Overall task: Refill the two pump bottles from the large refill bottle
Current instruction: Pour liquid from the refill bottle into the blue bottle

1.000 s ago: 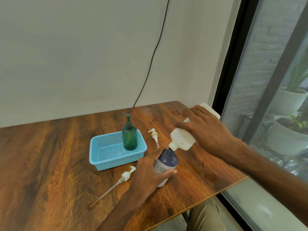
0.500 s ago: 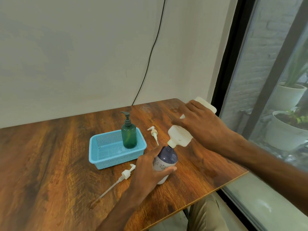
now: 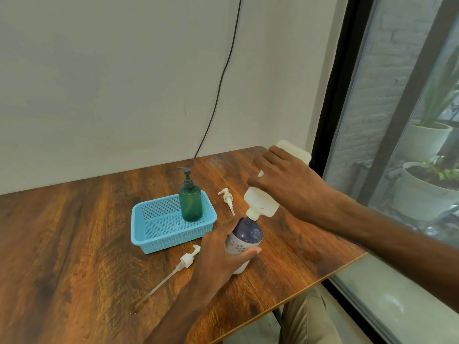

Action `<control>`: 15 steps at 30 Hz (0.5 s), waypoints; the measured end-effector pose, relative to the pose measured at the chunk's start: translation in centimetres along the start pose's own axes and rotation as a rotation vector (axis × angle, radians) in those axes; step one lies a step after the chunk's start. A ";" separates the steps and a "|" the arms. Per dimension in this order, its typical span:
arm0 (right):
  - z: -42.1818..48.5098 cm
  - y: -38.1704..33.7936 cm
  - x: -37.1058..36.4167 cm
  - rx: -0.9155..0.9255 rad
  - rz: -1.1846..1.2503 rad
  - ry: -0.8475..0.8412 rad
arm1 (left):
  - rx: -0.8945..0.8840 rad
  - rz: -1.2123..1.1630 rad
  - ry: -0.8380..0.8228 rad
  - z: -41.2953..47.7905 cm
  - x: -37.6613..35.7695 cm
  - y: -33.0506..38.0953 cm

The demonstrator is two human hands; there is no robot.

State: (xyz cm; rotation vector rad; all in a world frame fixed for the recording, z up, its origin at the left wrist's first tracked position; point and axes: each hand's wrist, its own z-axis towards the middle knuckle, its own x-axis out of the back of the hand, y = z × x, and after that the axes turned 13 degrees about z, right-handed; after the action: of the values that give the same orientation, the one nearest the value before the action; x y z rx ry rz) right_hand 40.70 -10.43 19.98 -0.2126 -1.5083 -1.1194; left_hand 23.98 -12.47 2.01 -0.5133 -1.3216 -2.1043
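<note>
With the purple pump bottle as my dial centre and 12 o'clock toward the wall, I log the following.

Item 1, purple pump bottle: dark top and a pale lower band printed with white flowers. I can read no brand or words on it. Its pump is off, its mouth is open, and it sits on the wooden table near the front right edge.

Item 2, left hand: it comes in from 7 o'clock and is wrapped round the purple bottle, with the thumb across the flowered band and the forefinger reaching up toward the neck.

Item 3, white refill bottle: unlabelled on the faces I see. It is tipped neck-down from 1 o'clock, with its spout meeting the purple bottle's mouth.

Item 4, right hand: its fingers are curled over the refill bottle's body, gripping it from above.

Item 5, green pump bottle: it stands upright at 10 o'clock with its pump fitted and no label visible. It is in the far right corner of the blue basket. A small tag on the basket rim is too small to read.

Item 6, short pump head: it lies on the table at 11 o'clock.

Item 7, long-tubed pump head: it lies at 8 o'clock, just beside the left hand.
</note>
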 end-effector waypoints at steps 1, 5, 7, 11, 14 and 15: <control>0.1 -0.1 0.0 0.005 -0.007 0.005 | 0.001 -0.002 0.005 0.0 0.0 0.0; 0.5 -0.5 0.3 0.023 -0.036 0.020 | 0.009 -0.008 0.019 -0.1 0.1 -0.2; 0.8 -0.6 0.2 0.030 -0.044 0.024 | 0.017 -0.012 0.023 -0.2 0.1 -0.4; 1.3 -0.9 0.3 0.051 -0.060 0.049 | 0.028 -0.018 0.033 -0.4 0.1 -0.6; 1.5 -1.2 0.5 0.052 -0.079 0.046 | 0.026 -0.026 0.049 -0.4 0.3 -0.5; 1.6 -1.4 0.6 0.053 -0.089 0.048 | 0.024 -0.034 0.050 -0.5 0.3 -0.5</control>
State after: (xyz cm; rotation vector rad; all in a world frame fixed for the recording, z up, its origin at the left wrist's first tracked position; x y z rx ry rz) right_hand 38.52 -10.23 20.00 -0.0824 -1.5152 -1.1461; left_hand 23.42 -12.83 1.68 -0.4281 -1.3346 -2.1121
